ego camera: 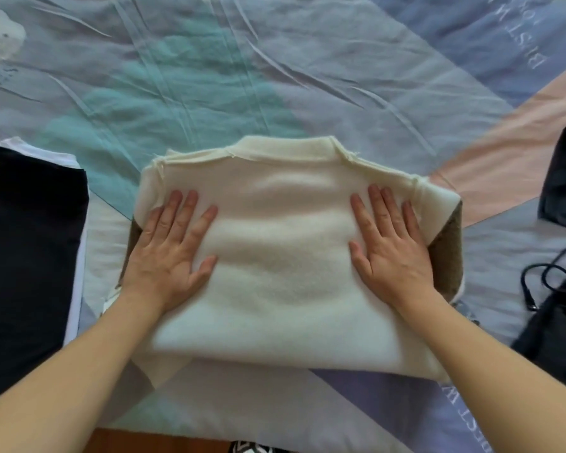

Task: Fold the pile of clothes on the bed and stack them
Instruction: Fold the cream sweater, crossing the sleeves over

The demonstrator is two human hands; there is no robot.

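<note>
Both of your hands lie flat, fingers straight and slightly spread, on a folded cream-white fleece garment [285,256] at the middle of the view: your left hand [174,253] presses its 9 o'clock side, your right hand [391,246] its 3 o'clock side, and neither grips anything. You can see the fleece lining turned outward, with raw seam edges running along its far edge toward 12 o'clock and a brown outer fabric [448,253] peeking out under the edge just beside your right hand, plus a sliver beside your left wrist. That garment rests on a quilted bedspread [209,76] patched in grey-blue, teal and pink, with pale lettering. At 9 o'clock, near but apart from the fleece, you have a folded dark navy garment [27,256] lying on top of a white one [79,256] whose edge shows along its right side. At 3 o'clock, well apart, sits a heap of dark clothing [559,315] with a black cord [543,282] looped on it.
</note>
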